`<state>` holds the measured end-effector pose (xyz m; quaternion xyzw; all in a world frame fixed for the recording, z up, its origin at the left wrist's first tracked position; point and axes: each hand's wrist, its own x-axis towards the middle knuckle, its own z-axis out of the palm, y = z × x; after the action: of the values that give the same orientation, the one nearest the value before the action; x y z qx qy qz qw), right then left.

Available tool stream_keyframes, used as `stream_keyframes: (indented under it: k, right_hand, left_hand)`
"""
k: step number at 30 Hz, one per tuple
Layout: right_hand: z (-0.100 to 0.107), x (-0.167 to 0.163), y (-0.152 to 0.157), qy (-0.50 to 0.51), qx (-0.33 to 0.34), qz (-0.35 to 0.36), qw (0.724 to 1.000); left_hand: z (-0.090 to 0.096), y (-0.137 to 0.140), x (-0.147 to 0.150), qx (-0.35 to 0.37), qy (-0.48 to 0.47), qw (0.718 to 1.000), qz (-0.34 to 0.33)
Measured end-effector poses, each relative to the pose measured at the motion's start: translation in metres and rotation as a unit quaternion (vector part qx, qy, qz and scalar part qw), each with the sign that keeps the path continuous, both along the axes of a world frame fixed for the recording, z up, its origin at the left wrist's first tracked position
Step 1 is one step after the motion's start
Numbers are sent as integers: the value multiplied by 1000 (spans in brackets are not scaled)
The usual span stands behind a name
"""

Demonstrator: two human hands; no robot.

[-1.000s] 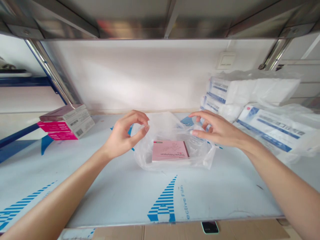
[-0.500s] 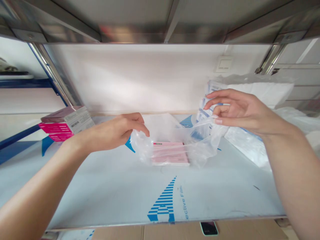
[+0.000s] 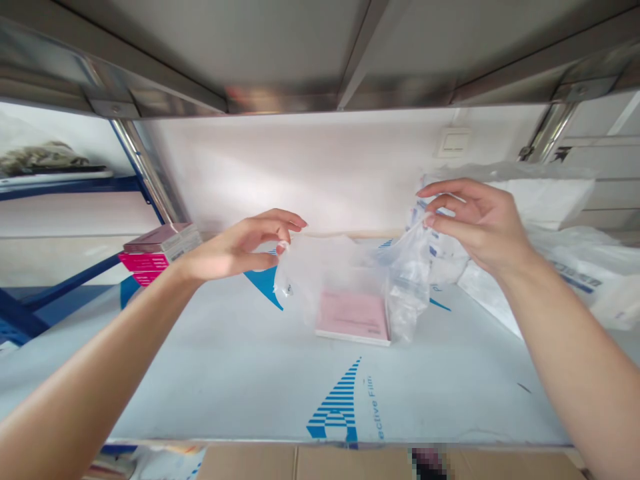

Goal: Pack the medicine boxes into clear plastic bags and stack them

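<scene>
Beyond the left wrist, a stack of boxes [image 3: 150,257] stands close to the forearm in view; a sideways sweep of that arm might knock it, though the true gap is hard to judge. The left hand [image 3: 245,247] is half curled, its thumb and a finger seeming to pinch the near-side edge of a plastic bag [image 3: 407,287]. That grip looks slight, so the thin film could slip out if tugged. Between and below both hands, a pink box [image 3: 353,317] lies flat on the shelf [image 3: 225,380], with film around it; uneven lifting could tip or slide it. The right hand [image 3: 480,227], loosely arched, pinches the bag's other edge at thumb and fingertip, higher than the left; a hard pull there might stretch or tear it. Just behind that hand, white packs [image 3: 600,280] could snag the film or the knuckles.
</scene>
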<state>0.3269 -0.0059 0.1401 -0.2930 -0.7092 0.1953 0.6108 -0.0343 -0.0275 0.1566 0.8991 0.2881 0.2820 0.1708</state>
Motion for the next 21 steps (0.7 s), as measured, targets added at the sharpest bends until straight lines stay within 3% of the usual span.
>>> stream_keyframes:
  k: [5,9,11,13,17,19,21]
  right_hand:
    - [-1,-8,1,1,62,-18,998]
    - [-3,-17,-3,-28,109,-1,994]
    - [-4,-24,-8,-58,119,16,991]
    - [-4,-32,-13,-92,119,27,988]
    - [-1,-52,-27,-147,140,24,979]
    - [1,-62,-33,-181,160,14,970]
    - [2,-72,-37,-223,182,-8,958]
  left_hand:
    - [-5,2,18,-89,-160,981,-62]
    - [-17,1,36,-104,-192,971,-94]
    - [-28,2,42,-148,-218,961,-88]
    - [-40,4,45,-232,-273,927,-107]
    - [-57,5,52,-377,-368,827,-195]
    - [-62,2,56,-404,-386,807,-194]
    - [-65,-2,63,-406,-377,815,-171]
